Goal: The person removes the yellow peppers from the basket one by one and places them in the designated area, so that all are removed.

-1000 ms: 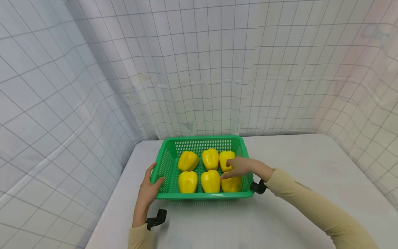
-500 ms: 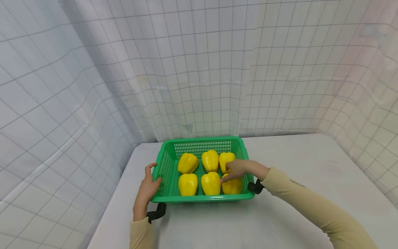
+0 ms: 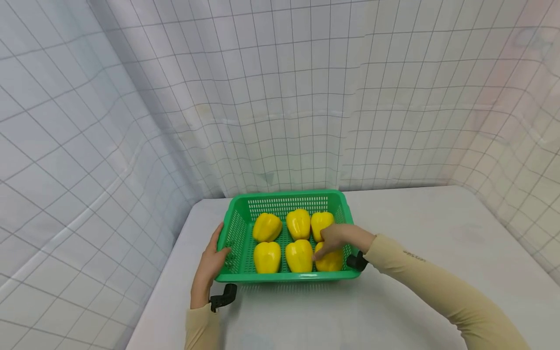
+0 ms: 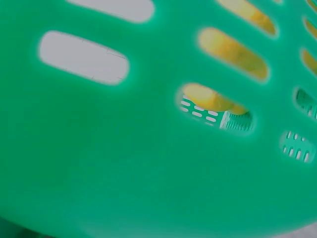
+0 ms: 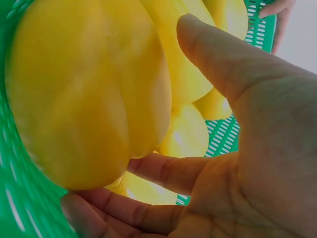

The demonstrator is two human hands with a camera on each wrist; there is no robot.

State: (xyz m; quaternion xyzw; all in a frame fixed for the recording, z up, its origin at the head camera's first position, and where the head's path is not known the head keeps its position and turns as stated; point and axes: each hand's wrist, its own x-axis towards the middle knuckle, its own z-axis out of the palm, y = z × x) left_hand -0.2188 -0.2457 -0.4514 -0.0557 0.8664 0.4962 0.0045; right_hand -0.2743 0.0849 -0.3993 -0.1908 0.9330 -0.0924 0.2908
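Observation:
Several yellow bell peppers sit in two rows in a green plastic basket (image 3: 288,277). My left hand (image 3: 211,262) grips the basket's left rim, thumb on the inner side and fingers along the outside. In the left wrist view the basket wall (image 4: 124,148) fills nearly everything and hides that hand. My right hand (image 3: 334,238) is over the front-right bell pepper (image 3: 330,262). From the right wrist view, its fingers (image 5: 158,171) curl round the end of that bell pepper (image 5: 89,99), while the thumb lies between it and a neighbouring pepper (image 5: 181,54).
The basket stands on a white-covered table (image 3: 411,218), near its back edge. A white curtain with a grid pattern (image 3: 297,97) hangs behind and on both sides. Each wrist wears a small black camera mount (image 3: 358,261).
My right hand has lowered slightly and closed in round the front-right bell pepper. My left hand has kept to the basket's left rim, its fingers now lying closer along it.

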